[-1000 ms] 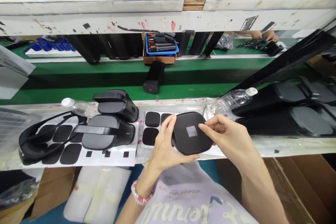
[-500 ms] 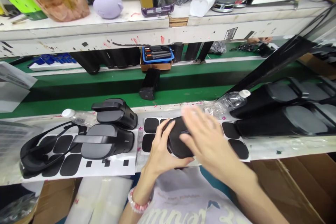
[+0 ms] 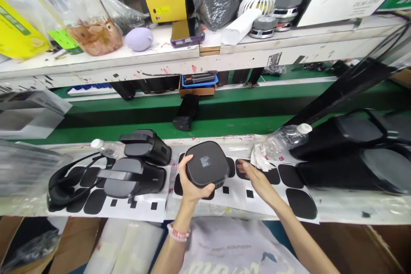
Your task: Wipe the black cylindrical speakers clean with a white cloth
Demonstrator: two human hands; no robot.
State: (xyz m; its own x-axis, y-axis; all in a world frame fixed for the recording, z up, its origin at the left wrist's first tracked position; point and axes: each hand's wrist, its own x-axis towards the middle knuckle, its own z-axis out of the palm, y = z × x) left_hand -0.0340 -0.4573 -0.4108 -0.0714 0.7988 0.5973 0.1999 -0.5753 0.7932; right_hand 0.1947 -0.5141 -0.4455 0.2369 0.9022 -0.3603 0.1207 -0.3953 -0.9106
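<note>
A black device with rounded corners and a small printed label on its flat face (image 3: 210,163) is held by my left hand (image 3: 192,186), thumb along its near edge and fingers round its left side. My right hand (image 3: 258,178) is off to the right with fingers extended, holding nothing, over a white sheet (image 3: 237,197) of black rounded-square pads. Just beyond my right hand lies a crumpled white tissue (image 3: 261,157). Two black devices with handles (image 3: 123,177) lie left of my left hand.
Clear bottles lie at left (image 3: 112,149) and right (image 3: 287,138). Large black devices (image 3: 340,167) stand at the right. A black strap (image 3: 59,192) rests on another pad sheet. Beyond, a black unit (image 3: 186,113) sits on the green surface (image 3: 154,115), below a white shelf (image 3: 135,62).
My right hand has come off the device and moved right and lower. The device now shows its labelled face, gripped by my left hand alone. The camera view has tilted up slightly.
</note>
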